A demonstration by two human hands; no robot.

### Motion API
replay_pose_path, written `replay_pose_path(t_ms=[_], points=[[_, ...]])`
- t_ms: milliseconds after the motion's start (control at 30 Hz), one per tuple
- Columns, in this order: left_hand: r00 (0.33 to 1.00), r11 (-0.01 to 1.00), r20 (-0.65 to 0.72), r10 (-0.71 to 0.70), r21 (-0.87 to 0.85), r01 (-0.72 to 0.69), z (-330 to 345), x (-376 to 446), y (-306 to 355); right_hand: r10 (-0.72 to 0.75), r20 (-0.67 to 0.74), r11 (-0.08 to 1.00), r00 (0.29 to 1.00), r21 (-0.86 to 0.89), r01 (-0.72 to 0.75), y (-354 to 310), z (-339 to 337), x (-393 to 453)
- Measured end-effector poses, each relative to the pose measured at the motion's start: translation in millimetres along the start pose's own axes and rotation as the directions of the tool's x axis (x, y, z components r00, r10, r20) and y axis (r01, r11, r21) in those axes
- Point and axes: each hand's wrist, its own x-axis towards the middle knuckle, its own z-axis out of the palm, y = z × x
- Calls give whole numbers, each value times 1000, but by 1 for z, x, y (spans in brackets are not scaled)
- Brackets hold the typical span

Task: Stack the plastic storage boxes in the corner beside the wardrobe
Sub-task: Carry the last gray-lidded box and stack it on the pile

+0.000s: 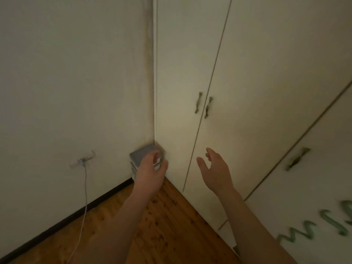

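Note:
A stack of plastic storage boxes (140,155) with grey lids stands in the corner between the white wall and the wardrobe (247,92). My left hand (152,168) reaches over the near side of the stack, its fingers loosely curved in front of the top lid; I cannot tell whether it touches the box. It hides the stack's right and lower parts. My right hand (215,170) hovers in the air in front of the wardrobe door, fingers spread and relaxed, holding nothing.
A white cable (84,187) hangs from a wall socket (82,161) left of the stack and runs down to the wooden floor (162,225). The wardrobe doors are closed, with green handles (202,105). A dark skirting board (66,216) lines the wall.

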Motion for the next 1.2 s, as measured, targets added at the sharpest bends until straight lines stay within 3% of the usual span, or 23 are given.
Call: replay_pose_path(t_ms=[467, 767, 1000, 1200], points=[[967, 987, 198, 159, -53, -151, 109, -182, 87, 177, -157, 981, 972, -57, -188, 102, -147, -189], [880, 958, 380, 286, -121, -259, 155, -292, 133, 294, -303, 947, 907, -34, -318, 138, -226, -315], [744, 921, 543, 390, -214, -326, 183, -369, 162, 380, -498, 895, 779, -16, -447, 149, -274, -417], [595, 893, 669, 446, -280, -353, 192, -455, 175, 485, -619, 796, 617, 21, -605, 153, -292, -534]])
